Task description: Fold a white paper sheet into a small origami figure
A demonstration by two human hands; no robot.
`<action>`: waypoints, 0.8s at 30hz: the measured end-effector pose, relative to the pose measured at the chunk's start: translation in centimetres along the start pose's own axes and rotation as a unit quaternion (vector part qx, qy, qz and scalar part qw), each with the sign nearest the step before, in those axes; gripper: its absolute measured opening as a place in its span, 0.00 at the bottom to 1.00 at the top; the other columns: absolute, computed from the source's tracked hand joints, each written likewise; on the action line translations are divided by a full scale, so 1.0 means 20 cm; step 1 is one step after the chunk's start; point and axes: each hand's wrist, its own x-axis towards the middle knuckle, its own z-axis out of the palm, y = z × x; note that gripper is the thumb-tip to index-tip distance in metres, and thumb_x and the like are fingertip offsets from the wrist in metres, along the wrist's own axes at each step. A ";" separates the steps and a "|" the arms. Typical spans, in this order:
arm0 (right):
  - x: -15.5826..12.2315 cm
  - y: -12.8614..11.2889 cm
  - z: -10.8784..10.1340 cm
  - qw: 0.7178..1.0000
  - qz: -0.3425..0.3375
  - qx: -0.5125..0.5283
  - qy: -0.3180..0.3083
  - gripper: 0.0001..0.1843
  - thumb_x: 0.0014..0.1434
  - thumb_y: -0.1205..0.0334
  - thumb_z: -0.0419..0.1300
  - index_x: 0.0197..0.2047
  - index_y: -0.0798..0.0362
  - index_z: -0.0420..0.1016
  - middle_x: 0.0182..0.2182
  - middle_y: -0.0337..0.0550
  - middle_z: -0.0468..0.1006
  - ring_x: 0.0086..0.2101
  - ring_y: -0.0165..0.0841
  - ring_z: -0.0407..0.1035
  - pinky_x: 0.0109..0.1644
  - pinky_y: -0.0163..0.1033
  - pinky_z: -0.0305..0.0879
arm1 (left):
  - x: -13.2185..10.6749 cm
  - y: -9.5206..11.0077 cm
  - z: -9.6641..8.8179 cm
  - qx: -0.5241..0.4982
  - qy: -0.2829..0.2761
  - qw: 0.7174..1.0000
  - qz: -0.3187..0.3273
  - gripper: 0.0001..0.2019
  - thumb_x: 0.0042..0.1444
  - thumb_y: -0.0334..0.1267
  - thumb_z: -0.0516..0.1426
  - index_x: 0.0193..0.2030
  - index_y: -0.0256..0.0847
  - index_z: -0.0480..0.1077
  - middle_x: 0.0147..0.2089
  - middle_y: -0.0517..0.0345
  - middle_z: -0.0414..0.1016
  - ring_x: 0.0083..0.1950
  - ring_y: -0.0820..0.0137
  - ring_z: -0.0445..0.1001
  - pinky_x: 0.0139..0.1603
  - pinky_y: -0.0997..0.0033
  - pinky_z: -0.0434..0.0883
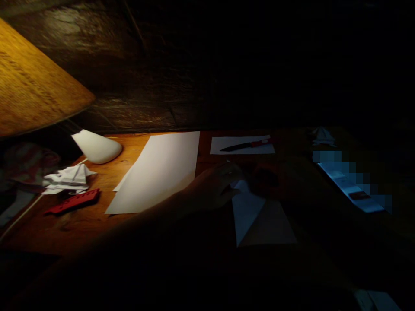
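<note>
A partly folded white paper [249, 214] lies on the wooden desk [81, 224], a triangular flap turned over it. My left hand [212, 188] reaches in from the lower left as a dark silhouette, its fingertips closed on the paper's top corner. My right hand [269, 177] sits just right of that corner in deep shadow, and its fingers cannot be made out.
A stack of white sheets [157, 172] lies left of my hands. Behind them are a lamp shade [32, 82] and its white base [97, 147], folded paper pieces [69, 178] and a red ruler [73, 201]. A pen [246, 145] rests on a small sheet. A paper strip [352, 188] lies at right.
</note>
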 end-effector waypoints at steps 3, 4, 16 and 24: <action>0.01 0.01 -0.01 1.000 -0.011 -0.019 -0.016 0.12 0.59 0.51 0.66 0.42 0.48 0.80 0.33 0.42 0.81 0.32 0.36 0.72 0.35 0.40 0.65 | 0.00 -0.03 0.01 -0.010 -0.005 1.000 -0.001 0.19 0.61 0.32 0.60 0.59 0.50 0.74 0.60 0.48 0.72 0.63 0.54 0.69 0.64 0.46 0.67; 0.01 0.01 -0.01 0.999 -0.018 -0.025 -0.017 0.12 0.59 0.51 0.66 0.43 0.48 0.80 0.34 0.42 0.81 0.33 0.36 0.72 0.35 0.40 0.65 | 0.00 -0.04 0.01 -0.005 -0.006 1.000 0.000 0.20 0.61 0.31 0.59 0.59 0.50 0.74 0.60 0.48 0.72 0.63 0.54 0.69 0.64 0.46 0.67; 0.02 0.14 0.04 0.994 -0.094 -0.051 -0.015 0.21 0.62 0.51 0.65 0.58 0.39 0.79 0.43 0.45 0.76 0.39 0.39 0.70 0.42 0.44 0.67 | -0.01 -0.04 -0.02 0.072 -0.030 0.997 -0.003 0.16 0.62 0.33 0.58 0.56 0.47 0.76 0.66 0.47 0.69 0.63 0.51 0.70 0.63 0.44 0.67; 0.00 0.08 -0.01 0.992 -0.075 -0.097 -0.041 0.13 0.64 0.49 0.63 0.46 0.42 0.85 0.38 0.45 0.76 0.34 0.36 0.69 0.38 0.41 0.62 | -0.02 -0.01 -0.03 0.089 -0.029 0.995 -0.017 0.15 0.62 0.34 0.59 0.54 0.50 0.78 0.68 0.49 0.68 0.62 0.48 0.71 0.62 0.40 0.67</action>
